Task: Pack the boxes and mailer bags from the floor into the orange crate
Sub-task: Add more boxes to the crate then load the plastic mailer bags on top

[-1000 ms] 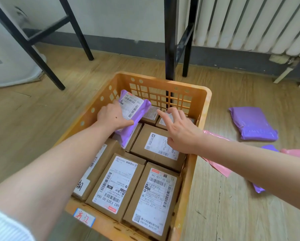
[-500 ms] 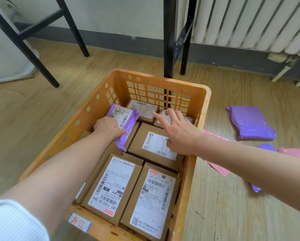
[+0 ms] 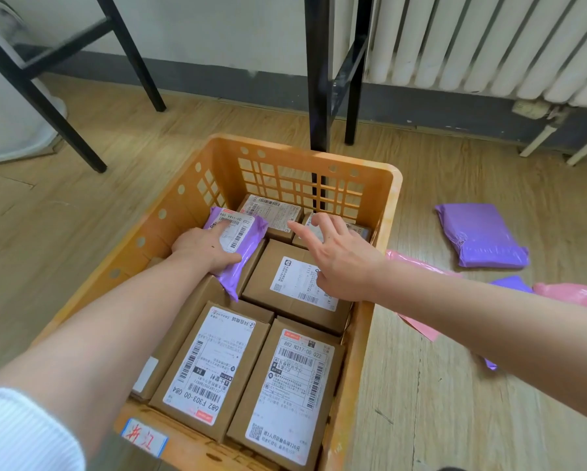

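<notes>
Presently held: one purple mailer bag with label (image 3: 236, 232), label upward, gripped at its near end by the left hand (image 3: 205, 248), fingers curled under and forefinger lying along the label; it rests slanted on a brown box along the left wall of the orange crate (image 3: 392, 185), presumably being pressed flat there because the floor of the crate is already taken. Right hand (image 3: 339, 256): open and grasping nothing, fingers spread above the mid-right box (image 3: 285, 283), likely poised to steady or shift the load. Crate contents: cardboard boxes laid labels up in a tight layer, among them the two near boxes (image 3: 214, 365) and (image 3: 285, 392), and a far box (image 3: 271, 212) against the slotted end wall, a packing that leaves bags only the top. Outstanding on the wooden floor (image 3: 455, 385), right of the crate: a purple bag (image 3: 482, 236), well apart; a pink bag (image 3: 417, 321) just beside the crate wall; further purple and pink pieces partly hidden behind the right forearm.
</notes>
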### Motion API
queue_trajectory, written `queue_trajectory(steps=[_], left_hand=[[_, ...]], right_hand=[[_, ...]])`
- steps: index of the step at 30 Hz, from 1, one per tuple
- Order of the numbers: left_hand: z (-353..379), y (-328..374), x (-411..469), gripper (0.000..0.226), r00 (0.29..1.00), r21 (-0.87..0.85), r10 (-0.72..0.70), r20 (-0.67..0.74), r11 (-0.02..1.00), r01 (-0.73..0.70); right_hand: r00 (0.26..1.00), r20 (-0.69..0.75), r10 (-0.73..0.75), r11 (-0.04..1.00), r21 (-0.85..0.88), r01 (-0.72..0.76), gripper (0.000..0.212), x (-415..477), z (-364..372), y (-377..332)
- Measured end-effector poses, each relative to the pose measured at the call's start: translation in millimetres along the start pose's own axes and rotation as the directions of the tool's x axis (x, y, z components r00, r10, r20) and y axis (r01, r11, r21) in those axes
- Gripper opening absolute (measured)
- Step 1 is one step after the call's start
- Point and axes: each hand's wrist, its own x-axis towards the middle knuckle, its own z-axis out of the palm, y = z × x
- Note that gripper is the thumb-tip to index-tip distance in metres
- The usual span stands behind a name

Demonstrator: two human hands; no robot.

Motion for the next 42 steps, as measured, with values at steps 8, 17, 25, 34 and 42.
queue_trajectory(steps=[8, 17, 25, 34, 42], left_hand=[[0.2, -4.8, 3.6, 0.078, 0.999, 0.032, -0.032, 0.020, 0.999, 0.031], [-5.9, -1.8, -6.7, 0.079, 0.993, 0.134, 0.011, -0.116, 0.991, 0.005], [-52.2, 32.9, -37.3, 0.040, 0.907, 0.043, 0.242, -0.344, 0.969, -0.242], [-118.4, 143.1, -108.9, 0.016, 0.541, 0.002, 0.465, -0.701, 0.759, -0.651], [-100.1, 266.3, -141.4, 0.012, 0.542, -0.049, 0.560, -0.627, 0.666, -0.745]], right_hand=[[1.000, -0.027, -0.013, 1.000, 0.015, 0.013, 0.097, 0.9, 2.7, 1.6], [1.000, -0.019, -0.020, 1.000, -0.016, 0.020, 0.093, 1.0, 2.8, 1.7], [0.998, -0.058, 0.000, 1.000, -0.023, -0.002, 0.058, -5.0, -17.4, 7.5], [0.984, -0.179, -0.010, 1.000, -0.003, 0.009, 0.038, -58.7, -73.0, 57.6], [0.940, -0.150, 0.307, 0.948, 0.134, -0.289, 0.036, -161.4, -33.6, 151.7]])
